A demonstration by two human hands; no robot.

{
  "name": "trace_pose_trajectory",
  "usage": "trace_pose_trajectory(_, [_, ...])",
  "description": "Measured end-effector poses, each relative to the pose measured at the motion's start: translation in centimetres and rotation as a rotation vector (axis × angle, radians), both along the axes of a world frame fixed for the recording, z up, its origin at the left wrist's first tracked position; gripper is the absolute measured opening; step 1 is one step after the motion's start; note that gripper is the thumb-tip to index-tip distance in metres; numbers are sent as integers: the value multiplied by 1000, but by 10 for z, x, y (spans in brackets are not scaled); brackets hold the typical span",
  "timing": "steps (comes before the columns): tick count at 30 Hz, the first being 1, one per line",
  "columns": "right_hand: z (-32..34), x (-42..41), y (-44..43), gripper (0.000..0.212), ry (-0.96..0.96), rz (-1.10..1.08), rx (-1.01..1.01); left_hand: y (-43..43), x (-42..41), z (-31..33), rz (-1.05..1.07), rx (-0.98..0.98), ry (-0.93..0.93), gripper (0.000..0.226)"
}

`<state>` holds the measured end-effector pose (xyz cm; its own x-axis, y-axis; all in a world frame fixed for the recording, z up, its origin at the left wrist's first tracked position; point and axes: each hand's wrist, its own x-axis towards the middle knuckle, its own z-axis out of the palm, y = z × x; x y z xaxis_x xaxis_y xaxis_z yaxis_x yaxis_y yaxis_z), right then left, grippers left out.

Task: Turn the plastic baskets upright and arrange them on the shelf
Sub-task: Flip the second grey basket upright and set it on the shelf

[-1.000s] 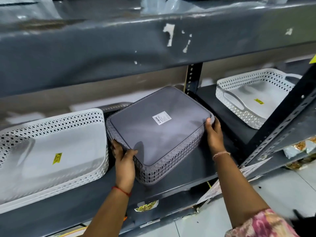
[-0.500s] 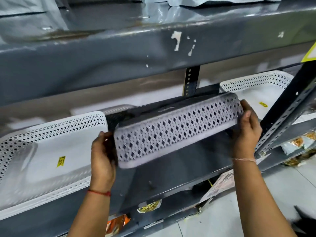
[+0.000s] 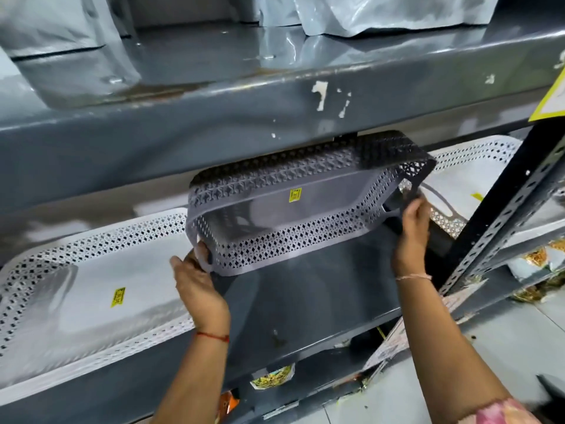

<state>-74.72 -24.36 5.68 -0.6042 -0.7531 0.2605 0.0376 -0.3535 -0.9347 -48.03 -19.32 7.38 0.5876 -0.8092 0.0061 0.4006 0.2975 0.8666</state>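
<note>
I see the grey basket (image 3: 293,206) in the middle of the frame, held in the air above the dark shelf (image 3: 305,301) and just under the lip of the shelf above (image 3: 214,123). Its open side faces up and toward me, tilted, so I look into it and see a small yellow sticker (image 3: 295,194) on its inner floor.

My left hand (image 3: 198,286) is at the basket's lower left corner, its fingers (image 3: 203,250) wrapped around the handle there. My right hand (image 3: 411,228) grips the basket's right end, fingers (image 3: 412,206) curled over the rim by the handle slot. Both hands are closed on the basket, and it touches nothing else that I can make out.

At the lower left of the frame a white basket (image 3: 91,289) sits upright on the same shelf, with a yellow sticker inside, just beside my left hand. At the right, partly behind the grey basket and my right hand, a second white basket (image 3: 458,179) also sits open side up. A dark perforated post (image 3: 504,218) crosses the right edge in front of it. Silvery bags (image 3: 382,13) lie on the upper shelf at the top of the frame.
</note>
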Motion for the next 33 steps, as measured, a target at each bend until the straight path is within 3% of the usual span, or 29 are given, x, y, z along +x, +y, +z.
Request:
trace_pose_trajectory(5, [-10, 0, -10, 49, 25, 2, 42, 4, -12, -4, 5, 7, -57, 54])
trace_pose_trajectory(9, [13, 0, -28, 51, 146, -49, 41, -16, 4, 12, 64, -38, -19, 43])
trace_pose_trajectory(14, [20, 0, -52, 46, 281, -35, 189, -36, 10, 16, -123, 71, 138, 30])
trace_pose_trajectory(21, [7, -1, -73, 53, 463, 56, 436, -49, 9, 9, -234, 140, 86, 33])
trace_pose_trajectory(24, [3, 1, -77, 52, 486, 70, 482, -51, 13, 4, -253, 224, -10, 57])
trace_pose_trajectory(27, [0, 4, -79, 49, 525, 53, 489, -53, 13, -1, -192, 341, -356, 104])
trace_pose_trajectory(29, [-1, 4, -79, 47, 550, 47, 492, -54, 12, -4, -149, 346, -462, 111])
trace_pose_trajectory(33, [-2, 3, -80, 48, 605, 66, 500, -53, 13, -12, -114, 339, -501, 110])
